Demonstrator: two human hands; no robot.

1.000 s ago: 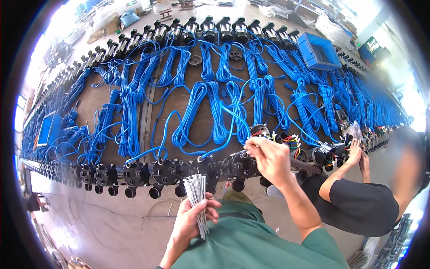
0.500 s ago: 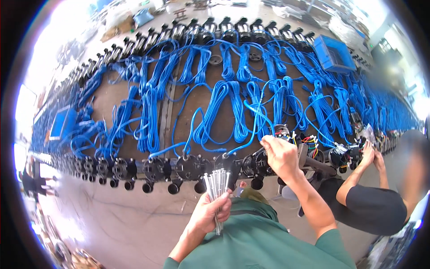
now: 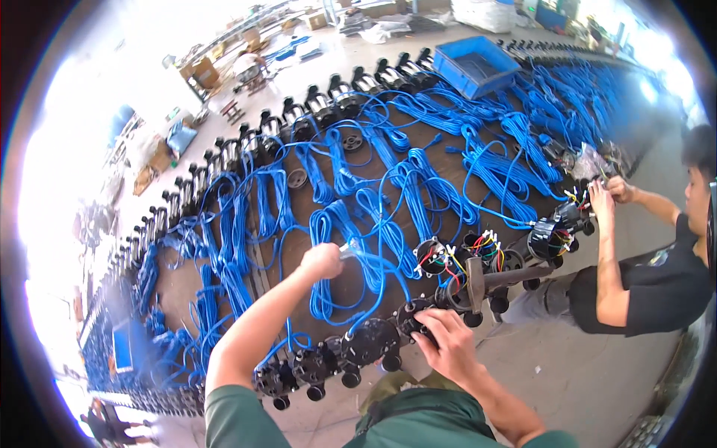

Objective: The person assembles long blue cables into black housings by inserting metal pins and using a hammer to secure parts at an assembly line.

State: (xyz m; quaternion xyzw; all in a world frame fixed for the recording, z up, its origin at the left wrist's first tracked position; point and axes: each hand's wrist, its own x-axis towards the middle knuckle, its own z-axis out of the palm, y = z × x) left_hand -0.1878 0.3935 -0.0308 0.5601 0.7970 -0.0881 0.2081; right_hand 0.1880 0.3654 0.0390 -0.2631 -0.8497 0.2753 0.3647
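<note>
My left hand (image 3: pixel 321 262) reaches out over the coils of blue cable (image 3: pixel 326 295), closed around a bunch of long silver screws (image 3: pixel 349 249) whose ends poke out on its right. Nearer to me, my right hand (image 3: pixel 450 345) grips the edge of a black round housing (image 3: pixel 413 316) in the row along the table's near edge, thumb and fingers on it; what lies under the fingertips is hidden. Just left stands another black round housing (image 3: pixel 371 340) with a blue cable running into it.
To the right, open housings (image 3: pixel 435 256) show coloured wires, beside a metal hammer-like tool (image 3: pixel 502 279). A co-worker in a dark shirt (image 3: pixel 641 287) handles parts farther right. A blue bin (image 3: pixel 478 69) stands at the far side, past a row of black-and-silver units (image 3: pixel 317 103).
The view has turned. My left hand has swung from close to my body out over the cables with the screws. My right hand has come down onto the black round housing.
</note>
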